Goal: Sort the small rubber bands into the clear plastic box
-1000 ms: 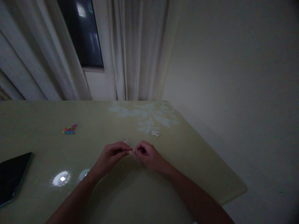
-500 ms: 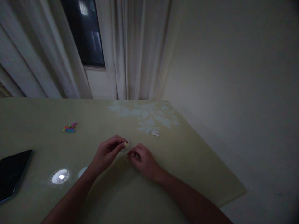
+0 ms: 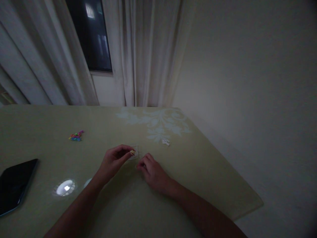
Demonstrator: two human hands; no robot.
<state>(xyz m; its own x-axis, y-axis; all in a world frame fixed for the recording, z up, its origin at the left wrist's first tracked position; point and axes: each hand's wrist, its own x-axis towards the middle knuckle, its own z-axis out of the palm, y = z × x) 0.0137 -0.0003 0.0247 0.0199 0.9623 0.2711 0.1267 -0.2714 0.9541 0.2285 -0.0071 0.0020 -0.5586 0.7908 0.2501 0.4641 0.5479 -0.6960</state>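
Over the table, my left hand (image 3: 115, 160) pinches a small pale-yellow piece with dark lines (image 3: 132, 152) between thumb and fingertips; its exact kind is too small to make out. Just behind those fingertips lies a clear, square-edged plastic container (image 3: 135, 148), partly covered by the hand. Close by on the right, my right hand (image 3: 152, 172) has its thumb and fingers pressed together low over the tabletop. Whatever may be between them is hidden. Beyond it lie some small white pieces (image 3: 165, 142).
A little heap of multicoloured small pieces (image 3: 76, 136) is at the left. A dark phone or tablet (image 3: 17, 185) lies at the left edge, with a bright reflection (image 3: 65, 187) beside it. The table (image 3: 210, 185) ends at a wall on the right; curtains (image 3: 153, 53) hang behind.
My right hand has shifted slightly right, away from the left fingertips. The left hand keeps its pinch, and dark lines on the yellow piece show more clearly. The view has moved slightly.
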